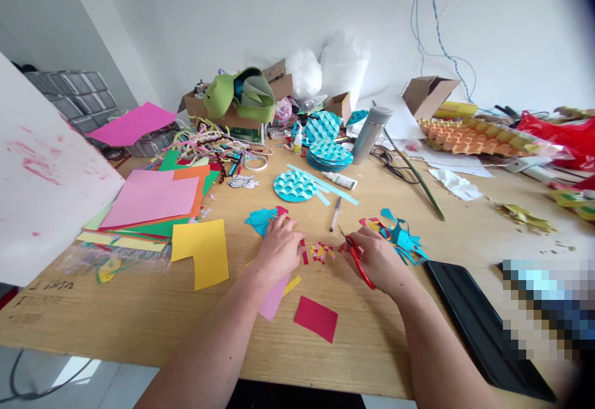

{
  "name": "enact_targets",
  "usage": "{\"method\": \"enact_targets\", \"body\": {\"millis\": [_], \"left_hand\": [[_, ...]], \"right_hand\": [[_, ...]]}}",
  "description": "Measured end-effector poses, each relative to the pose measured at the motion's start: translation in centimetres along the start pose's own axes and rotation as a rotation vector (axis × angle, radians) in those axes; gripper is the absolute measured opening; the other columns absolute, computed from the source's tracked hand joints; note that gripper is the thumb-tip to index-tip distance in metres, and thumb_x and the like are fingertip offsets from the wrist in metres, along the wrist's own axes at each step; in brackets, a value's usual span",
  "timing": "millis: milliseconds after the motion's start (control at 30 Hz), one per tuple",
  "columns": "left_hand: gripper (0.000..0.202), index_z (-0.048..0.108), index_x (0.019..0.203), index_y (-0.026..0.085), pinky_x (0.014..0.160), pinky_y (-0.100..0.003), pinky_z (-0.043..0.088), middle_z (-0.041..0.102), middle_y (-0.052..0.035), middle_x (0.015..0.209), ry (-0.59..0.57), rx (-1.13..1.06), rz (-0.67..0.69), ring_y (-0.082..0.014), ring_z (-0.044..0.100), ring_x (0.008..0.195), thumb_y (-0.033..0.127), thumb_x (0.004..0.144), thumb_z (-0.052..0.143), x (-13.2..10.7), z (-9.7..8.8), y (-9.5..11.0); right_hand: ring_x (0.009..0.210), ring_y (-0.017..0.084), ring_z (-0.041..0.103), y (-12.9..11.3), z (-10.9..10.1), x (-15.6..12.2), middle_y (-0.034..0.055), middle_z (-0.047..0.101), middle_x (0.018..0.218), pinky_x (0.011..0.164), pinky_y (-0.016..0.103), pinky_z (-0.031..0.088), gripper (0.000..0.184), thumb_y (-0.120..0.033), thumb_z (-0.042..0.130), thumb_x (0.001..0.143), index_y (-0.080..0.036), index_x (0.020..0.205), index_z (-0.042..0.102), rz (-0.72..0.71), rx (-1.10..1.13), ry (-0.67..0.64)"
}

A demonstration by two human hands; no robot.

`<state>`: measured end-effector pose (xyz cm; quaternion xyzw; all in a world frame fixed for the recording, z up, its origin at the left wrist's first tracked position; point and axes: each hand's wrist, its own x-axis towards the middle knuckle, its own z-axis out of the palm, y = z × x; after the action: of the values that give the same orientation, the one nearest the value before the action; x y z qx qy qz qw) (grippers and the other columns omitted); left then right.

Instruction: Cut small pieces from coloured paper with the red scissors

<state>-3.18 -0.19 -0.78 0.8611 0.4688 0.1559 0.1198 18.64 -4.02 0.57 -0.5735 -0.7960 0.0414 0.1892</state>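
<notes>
My right hand (372,257) is closed round red-handled scissors (359,266), blades pointing up and to the left. My left hand (281,243) rests low over the table, fingers apart, partly covering a blue paper fish (261,220). Beside its thumb lies a narrow red paper strip (305,253). Between the hands is a small heap of red, yellow and pink paper snippets (322,251). A pink paper piece (274,299) and a yellow strip (292,285) lie below my left hand. Nearer to me is a dark red paper rectangle (316,318). Blue paper scraps (405,240) lie beyond my right hand.
At left, a yellow L-shaped sheet (211,253) lies beside stacked coloured paper (149,198). Woven blue discs (294,186), a pen (335,214), a glue tube (341,180) and a grey flask (370,135) stand or lie ahead. A black tablet-like object (483,325) is at right.
</notes>
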Motion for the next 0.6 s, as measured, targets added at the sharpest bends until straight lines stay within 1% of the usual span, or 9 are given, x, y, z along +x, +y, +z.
{"method": "enact_targets", "body": {"millis": [100, 200, 433, 600], "left_hand": [[0.023, 0.071, 0.099, 0.021, 0.105, -0.050, 0.029, 0.057, -0.0112, 0.123, 0.018, 0.011, 0.010, -0.0310, 0.037, 0.126, 0.029, 0.081, 0.060, -0.02, -0.03, 0.03], [0.024, 0.071, 0.097, 0.020, 0.104, -0.049, 0.031, 0.058, -0.0115, 0.123, 0.021, 0.015, 0.008, -0.0317, 0.038, 0.126, 0.032, 0.078, 0.063, -0.03, -0.14, 0.06], [0.023, 0.071, 0.096, 0.019, 0.105, -0.050, 0.031, 0.058, -0.0117, 0.123, -0.002, 0.023, 0.000, -0.0323, 0.037, 0.127, 0.031, 0.077, 0.065, 0.04, -0.43, 0.07], [0.019, 0.070, 0.096, 0.021, 0.106, -0.049, 0.030, 0.058, -0.0100, 0.123, -0.002, 0.004, -0.013, -0.0304, 0.038, 0.127, 0.023, 0.079, 0.061, 0.07, -0.23, -0.19]], "right_hand": [[0.061, 0.017, 0.053, 0.18, 0.03, -0.03, 0.0068, 0.054, 0.066, 0.058, 0.027, 0.042, 0.022, -0.020, 0.050, 0.082, -0.016, 0.064, 0.060, 0.007, -0.011, -0.017], [0.059, 0.016, 0.054, 0.02, -0.03, -0.11, 0.0051, 0.056, 0.067, 0.056, 0.025, 0.041, 0.018, -0.021, 0.053, 0.080, -0.017, 0.065, 0.062, -0.021, 0.066, -0.040], [0.062, 0.017, 0.056, -0.06, -0.16, -0.10, 0.0047, 0.057, 0.067, 0.059, 0.027, 0.043, 0.014, -0.017, 0.054, 0.077, -0.018, 0.066, 0.062, -0.014, 0.128, 0.035], [0.065, 0.018, 0.057, -0.17, -0.18, 0.04, 0.0062, 0.058, 0.071, 0.059, 0.028, 0.045, 0.012, -0.012, 0.053, 0.073, -0.017, 0.066, 0.060, 0.000, 0.173, 0.082]]}}
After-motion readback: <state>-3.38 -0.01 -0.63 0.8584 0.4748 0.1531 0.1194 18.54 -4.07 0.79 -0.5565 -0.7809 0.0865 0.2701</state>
